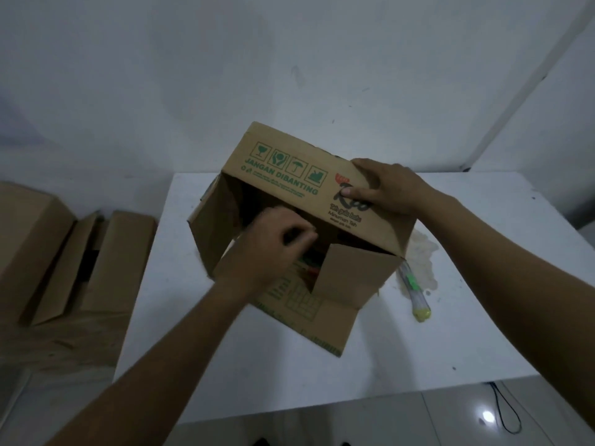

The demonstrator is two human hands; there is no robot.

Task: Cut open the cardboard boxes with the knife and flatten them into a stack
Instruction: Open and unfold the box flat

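A brown cardboard box [289, 175] with green print lies on its side on the white table [322, 381], its open end with loose flaps facing me. My right hand [386, 188] grips the box's upper panel at its right end, thumb on the printed face and fingers over the far edge. My left hand [273, 243] reaches into the opening with its fingers curled. It is blurred, and I cannot tell whether it holds a flap. The knife [415, 294], a cutter with a yellow and green handle, lies on the table just right of the box, partly under its corner.
Other cardboard boxes [29, 239] and opened cardboard pieces [109, 275] lie on the floor to the left of the table. A pale stain [421, 252] marks the table beside the knife. A black cable [505, 410] lies on the floor at lower right. Walls stand close behind.
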